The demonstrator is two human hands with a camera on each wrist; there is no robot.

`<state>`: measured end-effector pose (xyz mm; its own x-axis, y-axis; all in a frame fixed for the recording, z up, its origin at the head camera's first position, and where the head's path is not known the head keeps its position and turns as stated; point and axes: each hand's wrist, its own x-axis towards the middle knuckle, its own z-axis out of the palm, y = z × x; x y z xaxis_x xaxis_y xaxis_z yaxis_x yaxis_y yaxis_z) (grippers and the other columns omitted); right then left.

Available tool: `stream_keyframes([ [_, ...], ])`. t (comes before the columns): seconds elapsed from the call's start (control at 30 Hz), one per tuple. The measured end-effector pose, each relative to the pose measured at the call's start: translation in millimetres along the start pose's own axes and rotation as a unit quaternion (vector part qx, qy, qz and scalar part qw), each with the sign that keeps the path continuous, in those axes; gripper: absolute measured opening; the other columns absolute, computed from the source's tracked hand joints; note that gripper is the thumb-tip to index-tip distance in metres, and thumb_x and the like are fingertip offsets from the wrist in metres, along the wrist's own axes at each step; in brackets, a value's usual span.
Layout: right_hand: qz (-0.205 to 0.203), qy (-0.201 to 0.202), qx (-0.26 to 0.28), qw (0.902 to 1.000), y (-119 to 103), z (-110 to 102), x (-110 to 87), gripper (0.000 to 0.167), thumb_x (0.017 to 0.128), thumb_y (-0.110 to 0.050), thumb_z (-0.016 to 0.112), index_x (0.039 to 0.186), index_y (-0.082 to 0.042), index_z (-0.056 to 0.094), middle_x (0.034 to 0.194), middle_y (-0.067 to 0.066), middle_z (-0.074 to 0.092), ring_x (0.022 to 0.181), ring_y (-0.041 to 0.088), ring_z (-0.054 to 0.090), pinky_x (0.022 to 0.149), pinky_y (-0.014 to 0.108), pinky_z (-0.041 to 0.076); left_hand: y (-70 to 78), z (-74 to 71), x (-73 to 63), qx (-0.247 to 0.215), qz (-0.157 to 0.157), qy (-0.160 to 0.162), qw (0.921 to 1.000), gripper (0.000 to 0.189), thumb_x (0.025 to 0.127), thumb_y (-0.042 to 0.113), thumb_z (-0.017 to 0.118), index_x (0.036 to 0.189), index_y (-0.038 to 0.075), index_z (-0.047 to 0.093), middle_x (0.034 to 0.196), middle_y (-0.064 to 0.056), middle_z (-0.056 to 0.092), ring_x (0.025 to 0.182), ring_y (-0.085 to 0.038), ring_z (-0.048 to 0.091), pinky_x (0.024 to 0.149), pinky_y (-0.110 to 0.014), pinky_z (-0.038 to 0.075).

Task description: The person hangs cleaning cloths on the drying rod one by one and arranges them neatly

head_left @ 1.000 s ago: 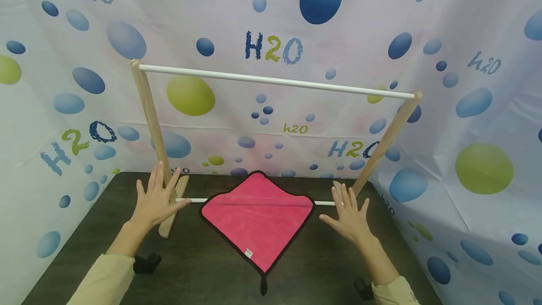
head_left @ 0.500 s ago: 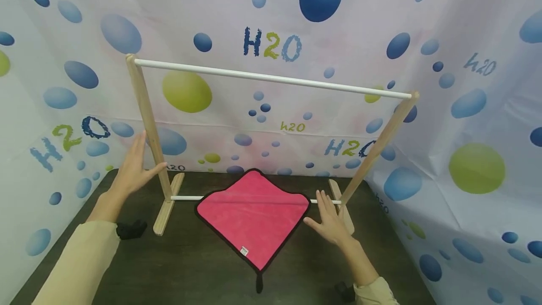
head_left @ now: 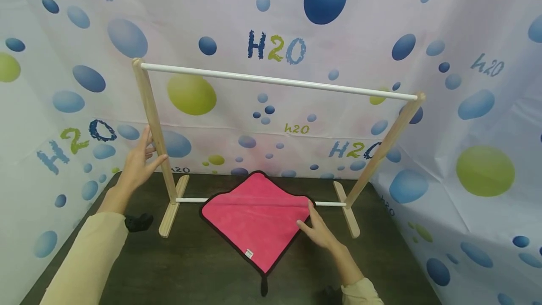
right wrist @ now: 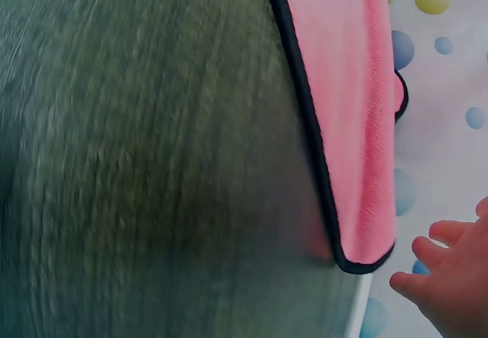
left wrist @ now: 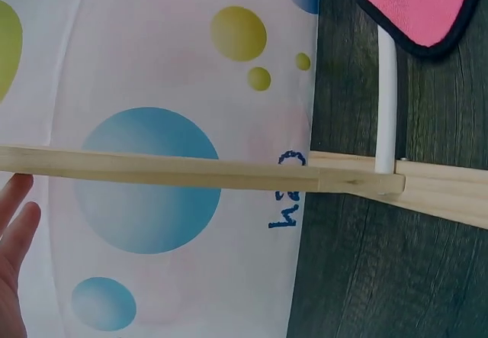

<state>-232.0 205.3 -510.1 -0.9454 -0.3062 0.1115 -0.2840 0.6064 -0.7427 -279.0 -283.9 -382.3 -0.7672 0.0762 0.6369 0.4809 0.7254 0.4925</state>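
Observation:
A pink cloth (head_left: 258, 220) with black edging, a small white tag and a black loop hangs over the lower white bar (head_left: 330, 204) of a wooden rack. My left hand (head_left: 136, 161) is at the rack's left post (head_left: 152, 116), its thumb across the front and its other fingers beside it. In the left wrist view, fingertips (left wrist: 24, 181) meet the post's edge. Fingers loosely extended, my right hand (head_left: 321, 232) is by the cloth's right corner, overlapping it in the head view. The right wrist view shows a gap between this hand (right wrist: 454, 277) and the cloth (right wrist: 358, 162).
An upper white bar (head_left: 275, 80) joins the tops of the two posts. The rack's flat wooden feet (head_left: 174, 208) stand on a dark wood-grain table (head_left: 190, 267). A white curtain (head_left: 237, 8) printed with bubbles and lettering surrounds the table at the back and sides.
My left hand has shifted left to the left post, its spread fingers drawing closer around it. My right hand has moved left from the right post to the cloth's corner. The cloth has stayed put.

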Motion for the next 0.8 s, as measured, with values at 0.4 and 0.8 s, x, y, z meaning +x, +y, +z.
stream_keyframes([
  [0.4, 0.04, -0.007, 0.026, 0.9988, 5, 19, 12.9, 0.081, 0.088, -0.03, 0.057, 0.141, 0.012, 0.012, 0.145, 0.031, 0.016, 0.134, 0.043, 0.017, 0.107, 0.055, 0.017, -10.6, 8.1, 2.2, -0.031, 0.011, 0.033, 0.9989, 0.088, 0.076, -0.015, 0.063, 0.146, 0.004, 0.012, 0.121, -0.043, 0.042, 0.09, -0.056, 0.054, 0.076, -0.04, 0.044],
  [0.8, 0.087, -0.062, -0.045, 0.9933, 15, 37, 20.7, 0.091, 0.079, -0.038, 0.067, 0.141, 0.009, 0.019, 0.138, 0.034, 0.028, 0.126, 0.052, 0.024, 0.1, 0.062, 0.024, -14.3, 14.2, 1.3, 0.009, 0.021, 0.029, 0.9993, 0.085, 0.077, -0.019, 0.058, 0.146, 0.003, 0.012, 0.114, -0.044, 0.045, 0.086, -0.054, 0.056, 0.07, -0.052, 0.047],
])
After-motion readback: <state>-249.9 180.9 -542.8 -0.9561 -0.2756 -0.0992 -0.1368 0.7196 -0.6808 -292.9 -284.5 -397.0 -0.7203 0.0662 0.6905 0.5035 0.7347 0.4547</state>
